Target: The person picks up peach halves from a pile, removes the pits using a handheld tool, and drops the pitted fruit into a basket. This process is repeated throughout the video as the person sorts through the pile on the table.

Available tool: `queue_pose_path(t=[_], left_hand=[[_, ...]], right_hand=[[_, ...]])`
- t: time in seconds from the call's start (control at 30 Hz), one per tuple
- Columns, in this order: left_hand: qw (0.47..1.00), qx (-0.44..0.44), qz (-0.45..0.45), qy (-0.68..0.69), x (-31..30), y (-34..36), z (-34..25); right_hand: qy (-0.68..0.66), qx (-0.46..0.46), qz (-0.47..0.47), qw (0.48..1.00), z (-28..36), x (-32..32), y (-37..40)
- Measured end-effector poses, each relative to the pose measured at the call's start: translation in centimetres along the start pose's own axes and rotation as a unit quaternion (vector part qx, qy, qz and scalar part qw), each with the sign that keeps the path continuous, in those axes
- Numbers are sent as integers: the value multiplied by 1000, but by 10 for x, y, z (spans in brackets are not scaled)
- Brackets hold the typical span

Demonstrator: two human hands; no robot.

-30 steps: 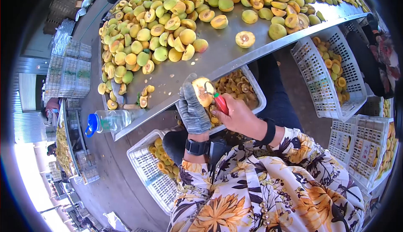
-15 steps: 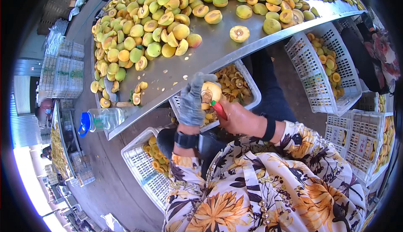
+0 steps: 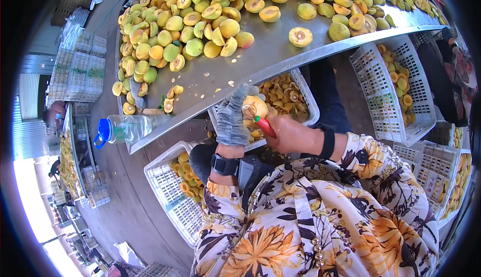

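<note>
My left hand [image 3: 232, 121], in a grey glove, is closed around a halved yellow peach [image 3: 257, 105], with its cut face and brown centre turned toward my right hand. My right hand [image 3: 294, 134] is bare and wrapped round a small red-handled tool [image 3: 265, 126] with a green collar. The tool's tip is against or inside the fruit, and its working end is hidden. Below both hands stands a white crate [image 3: 313, 110] holding cut peach pieces and scraps.
A metal table [image 3: 270, 59] bears a large heap of peach halves [image 3: 200, 21]. Near its left corner lies a clear bottle with a blue cap [image 3: 103, 132]. White crates of peach halves stand at my left [image 3: 165, 197] and right [image 3: 363, 76].
The view has shifted slightly, so the table and heap appear further right. Both hands keep their hold on the peach and the tool, with the peach turned slightly.
</note>
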State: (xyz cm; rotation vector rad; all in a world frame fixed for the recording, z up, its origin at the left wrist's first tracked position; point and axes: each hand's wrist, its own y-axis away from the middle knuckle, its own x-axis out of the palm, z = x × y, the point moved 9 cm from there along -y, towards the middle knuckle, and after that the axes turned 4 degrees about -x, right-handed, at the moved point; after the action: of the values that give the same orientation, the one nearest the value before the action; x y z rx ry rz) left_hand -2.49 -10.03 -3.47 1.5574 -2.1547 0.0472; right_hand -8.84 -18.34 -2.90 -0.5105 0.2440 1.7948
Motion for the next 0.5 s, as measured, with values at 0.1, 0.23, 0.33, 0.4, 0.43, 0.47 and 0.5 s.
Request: queue_pose_path(t=[0.1,0.23,0.33,0.4,0.43,0.47,0.5], left_hand=[[999,-9,-52,14,-7,-7,2],[999,-16,-7,34,-1,-9,1],[996,-60,47,42,-1,-12,10],[992,-97,40,75,-5,-13,19],[992,-96,40,74,-12,-19,26],[983,-100,-38,149,-38,-27,40],[962,-101,-118,225,-61,-28,51]], right_hand=[[-333,199,168,906,2,36,9],[-518,279,203,783,8,50,18],[-592,298,266,700,15,49,21],[-609,297,267,686,12,52,21],[-635,278,268,669,16,51,18],[-661,259,270,650,19,49,17],[-661,259,275,648,20,48,19]])
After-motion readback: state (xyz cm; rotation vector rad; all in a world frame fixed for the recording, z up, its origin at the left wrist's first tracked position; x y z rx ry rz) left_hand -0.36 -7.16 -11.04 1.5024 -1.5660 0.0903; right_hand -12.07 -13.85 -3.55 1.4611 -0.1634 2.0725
